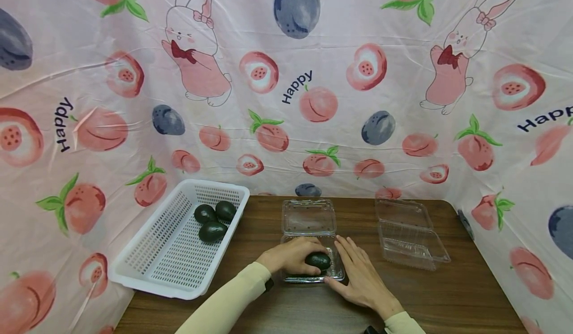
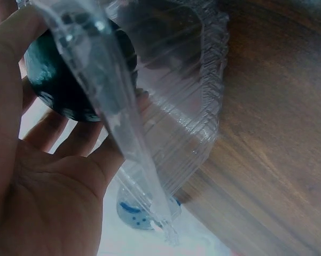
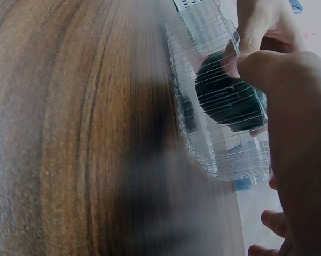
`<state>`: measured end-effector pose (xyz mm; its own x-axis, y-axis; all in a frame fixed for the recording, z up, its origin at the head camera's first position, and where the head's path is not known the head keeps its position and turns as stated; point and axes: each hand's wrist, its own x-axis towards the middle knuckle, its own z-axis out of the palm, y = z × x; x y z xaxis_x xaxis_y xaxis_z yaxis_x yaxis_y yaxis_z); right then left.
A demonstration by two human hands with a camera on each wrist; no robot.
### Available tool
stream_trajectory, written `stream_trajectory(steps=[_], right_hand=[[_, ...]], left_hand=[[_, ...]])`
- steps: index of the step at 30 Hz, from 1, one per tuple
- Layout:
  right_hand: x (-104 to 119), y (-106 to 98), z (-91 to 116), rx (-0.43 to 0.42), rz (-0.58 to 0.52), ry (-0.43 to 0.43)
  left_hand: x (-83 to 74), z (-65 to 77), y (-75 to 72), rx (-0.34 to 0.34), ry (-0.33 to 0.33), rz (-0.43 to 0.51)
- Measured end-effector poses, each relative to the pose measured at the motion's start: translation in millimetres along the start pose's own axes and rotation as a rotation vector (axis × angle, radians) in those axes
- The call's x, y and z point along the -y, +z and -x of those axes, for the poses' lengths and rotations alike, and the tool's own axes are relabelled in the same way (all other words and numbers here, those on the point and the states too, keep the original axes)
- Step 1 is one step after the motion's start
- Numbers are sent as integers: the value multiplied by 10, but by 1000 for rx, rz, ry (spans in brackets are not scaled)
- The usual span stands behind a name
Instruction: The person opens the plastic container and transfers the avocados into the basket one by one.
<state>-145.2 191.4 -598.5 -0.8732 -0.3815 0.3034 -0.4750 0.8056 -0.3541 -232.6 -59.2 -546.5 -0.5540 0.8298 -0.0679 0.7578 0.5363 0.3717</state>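
Note:
My left hand (image 1: 292, 255) reaches into the base of a clear plastic clamshell box (image 1: 309, 217), whose lid is folded back away from me. Its fingers and thumb grip a dark green avocado (image 1: 318, 261), also seen in the left wrist view as a glossy avocado (image 2: 77, 69) behind the plastic wall. Along the box's right side lies my right hand (image 1: 361, 278), fingers extended and thumb at the front rim. Through the ribbed wall in the right wrist view, the avocado (image 3: 227, 98) shows inside. Part of the box floor is hidden by my left hand.
A white perforated basket (image 1: 179, 254) at the left holds 3 more avocados (image 1: 212, 231) near its right wall. At the right stands a second clear clamshell box (image 1: 409, 239), lid raised. The brown wooden table (image 1: 286, 309) is bounded by a fruit-and-rabbit printed curtain (image 1: 313, 140).

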Motion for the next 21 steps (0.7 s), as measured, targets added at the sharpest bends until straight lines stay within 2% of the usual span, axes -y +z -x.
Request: stream_trajectory(steps=[8,21], right_hand=[[2,4,3,-5,-4,3],[11,-10,-2,32,-20,28]], left_hand=[[-16,20,-48,-5,-2,-4],[-38,72,-204,-48,13,16]])
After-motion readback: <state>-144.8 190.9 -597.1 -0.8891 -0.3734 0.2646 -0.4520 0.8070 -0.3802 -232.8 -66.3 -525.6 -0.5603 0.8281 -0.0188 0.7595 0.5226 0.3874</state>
